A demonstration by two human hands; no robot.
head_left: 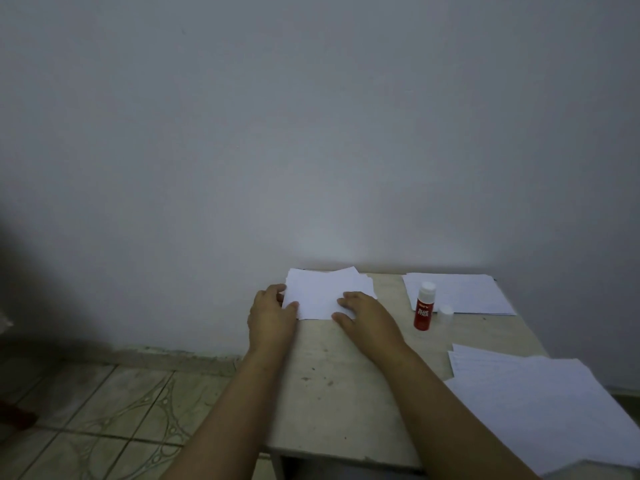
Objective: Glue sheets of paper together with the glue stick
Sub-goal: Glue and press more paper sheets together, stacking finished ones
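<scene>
On the small pale desk (332, 368) pushed against the wall (311, 133), a loose pile of small white sheets (322, 292) lies at the far left corner, its long axis running roughly along the far edge, the top sheets fanned a little askew. The left hand (272, 315) holds the pile at its left edge, thumb on top and fingers curled round the side. The right hand (367, 315) lies flat on the near right part of the pile, fingers fairly straight and pressing down. The glue stick (424, 306), red with a white top, stands upright near the middle of the far edge, long axis pointing up, just in front of a second stack of paper (464, 292) at the far right corner. Its white cap (446, 314) stands just beside it on the right. A third spread of sheets (540, 403) covers the near right corner, overhanging the edge. Patterned floor tiles (114, 410) show to the left.
</scene>
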